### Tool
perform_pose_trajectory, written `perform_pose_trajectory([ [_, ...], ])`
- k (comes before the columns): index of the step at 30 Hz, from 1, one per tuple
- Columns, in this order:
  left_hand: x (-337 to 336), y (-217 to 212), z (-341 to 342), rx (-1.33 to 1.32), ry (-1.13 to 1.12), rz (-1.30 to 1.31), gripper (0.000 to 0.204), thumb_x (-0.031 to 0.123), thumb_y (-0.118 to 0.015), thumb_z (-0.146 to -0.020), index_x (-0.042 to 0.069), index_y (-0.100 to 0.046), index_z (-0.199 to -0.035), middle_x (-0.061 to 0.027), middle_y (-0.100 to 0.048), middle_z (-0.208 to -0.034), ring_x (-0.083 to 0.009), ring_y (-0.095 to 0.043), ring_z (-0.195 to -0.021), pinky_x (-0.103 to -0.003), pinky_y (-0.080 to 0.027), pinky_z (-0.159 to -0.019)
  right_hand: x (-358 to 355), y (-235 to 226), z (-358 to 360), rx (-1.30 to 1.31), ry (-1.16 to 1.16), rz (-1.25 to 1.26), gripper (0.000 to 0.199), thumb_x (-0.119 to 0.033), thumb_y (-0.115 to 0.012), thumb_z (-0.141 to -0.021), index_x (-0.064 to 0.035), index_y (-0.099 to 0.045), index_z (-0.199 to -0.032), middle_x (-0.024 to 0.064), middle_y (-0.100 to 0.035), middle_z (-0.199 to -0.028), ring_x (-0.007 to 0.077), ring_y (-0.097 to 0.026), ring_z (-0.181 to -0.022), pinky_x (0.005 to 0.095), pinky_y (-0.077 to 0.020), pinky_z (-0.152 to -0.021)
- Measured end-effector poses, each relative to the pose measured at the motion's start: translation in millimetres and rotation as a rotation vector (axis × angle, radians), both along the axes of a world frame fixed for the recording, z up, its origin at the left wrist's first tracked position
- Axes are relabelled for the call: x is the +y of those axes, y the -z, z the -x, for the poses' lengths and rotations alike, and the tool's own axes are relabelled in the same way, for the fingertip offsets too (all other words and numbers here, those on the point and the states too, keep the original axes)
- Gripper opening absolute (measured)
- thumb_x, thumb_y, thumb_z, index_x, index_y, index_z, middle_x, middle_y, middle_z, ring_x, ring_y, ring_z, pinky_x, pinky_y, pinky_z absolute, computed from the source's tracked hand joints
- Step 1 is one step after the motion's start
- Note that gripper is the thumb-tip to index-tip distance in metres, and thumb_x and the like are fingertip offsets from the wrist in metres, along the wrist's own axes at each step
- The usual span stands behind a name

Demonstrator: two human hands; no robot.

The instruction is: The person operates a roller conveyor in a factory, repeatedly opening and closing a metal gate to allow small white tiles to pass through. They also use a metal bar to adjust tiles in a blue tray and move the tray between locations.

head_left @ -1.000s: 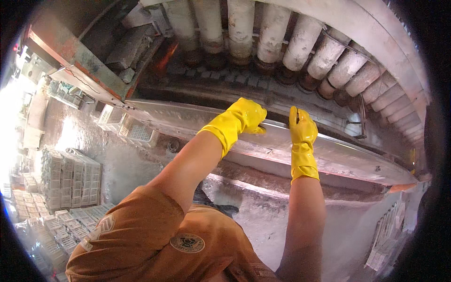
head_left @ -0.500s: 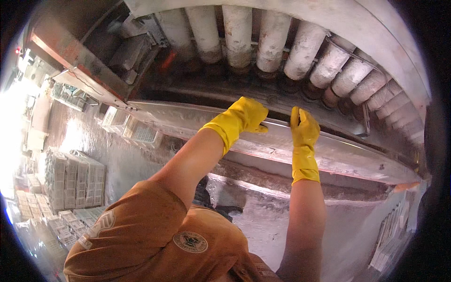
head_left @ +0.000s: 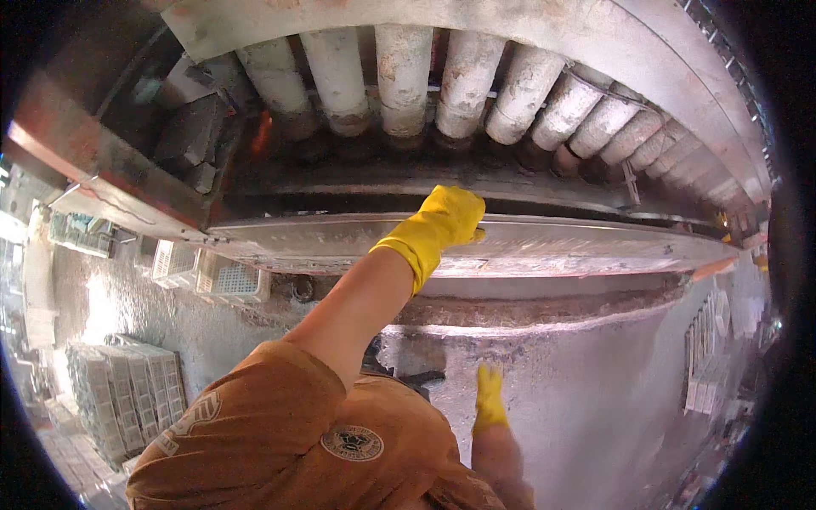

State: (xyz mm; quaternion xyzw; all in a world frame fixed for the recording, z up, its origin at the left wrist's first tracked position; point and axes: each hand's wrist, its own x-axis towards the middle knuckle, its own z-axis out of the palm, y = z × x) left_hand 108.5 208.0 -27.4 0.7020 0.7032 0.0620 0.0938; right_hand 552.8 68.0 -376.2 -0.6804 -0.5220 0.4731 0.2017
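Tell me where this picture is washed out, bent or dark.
Head view: daylight blows out the left edge beside the stacked crates; the fisheye bends the metal ledge under the left hand into an arc; the corners are black; the recess behind the rollers is in deep shadow.

Long metal plate [head_left: 544,246]: grey, flat, dust-coated and scuffed, running as a curved band from the left-centre to the right edge of the frame, across the middle. It lies roughly level beneath a row of pale, crusted rollers [head_left: 463,81] in the upper centre. Its near edge shows a thin lip. Rollers are cylindrical, parallel, fanned by lens distortion, with dark soiled lower ends.
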Motion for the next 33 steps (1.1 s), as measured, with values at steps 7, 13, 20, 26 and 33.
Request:
perform_pose_trajectory([
  [7,3.3,8.8,0.2,-0.007,-0.05,0.101,0.049,0.051,-0.074,-0.085,0.009,-0.074,-0.11,-0.0179,-0.075,-0.114,-0.0385,-0.07,-0.107,-0.053,-0.055,-0.088,-338.6,-32.7,-219.4,-0.072,0.91,0.589,0.064,-0.041,-0.064,-0.098,-0.0029,-0.046,-0.147,0.016,-0.069,-0.113,0.0276,-0.066,-0.096,0.0449,-0.0522,-0.077],
  [13,-2.8,28.6,9.9,-0.091,0.065,-0.07,0.048,0.051,-0.07,-0.091,0.009,-0.069,-0.115,-0.0214,-0.072,-0.113,-0.0443,-0.067,-0.105,-0.055,-0.053,-0.087,-446.8,-74.5,-195.2,0.102,1.244,0.413,0.061,-0.05,-0.058,-0.097,-0.0101,-0.049,-0.143,0.0149,-0.066,-0.122,0.0287,-0.063,-0.102,0.0498,-0.0501,-0.075],
  [20,-6.6,35.1,0.0,-0.022,0.017,-0.114,0.049,0.049,-0.066,-0.094,0.009,-0.066,-0.123,-0.021,-0.072,-0.117,-0.0432,-0.067,-0.108,-0.053,-0.052,-0.091,-454.3,-12.0,-142.2,0.407,1.256,0.404,0.059,-0.061,-0.052,-0.096,-0.0185,-0.052,-0.138,0.0136,-0.063,-0.132,0.03,-0.061,-0.108,0.0555,-0.0477,-0.071],
  [26,-12.3,50.1,-0.6,-0.046,-0.09,-0.114,0.056,0.05,-0.067,-0.093,0.008,-0.066,-0.129,-0.0199,-0.07,-0.123,-0.0407,-0.065,-0.115,-0.05,-0.051,-0.097,-404.5,28.1,-166.4,0.246,1.346,0.49,0.048,-0.047,-0.062,-0.098,-0.0098,-0.053,-0.127,0.0093,-0.068,-0.107,0.0241,-0.061,-0.084,0.0424,-0.0456,-0.057],
  [33,-14.2,55.5,-1.3,0.017,-0.241,-0.232,0.049,0.048,-0.077,-0.085,0.006,-0.072,-0.11,-0.0199,-0.072,-0.11,-0.042,-0.067,-0.106,-0.05,-0.053,-0.09,-290.8,42.9,-267.0,0.316,1.279,0.183,0.041,-0.035,-0.071,-0.097,-0.0052,-0.052,-0.118,0.0083,-0.065,-0.091,0.0174,-0.056,-0.066,0.0344,-0.0435,-0.049],
])
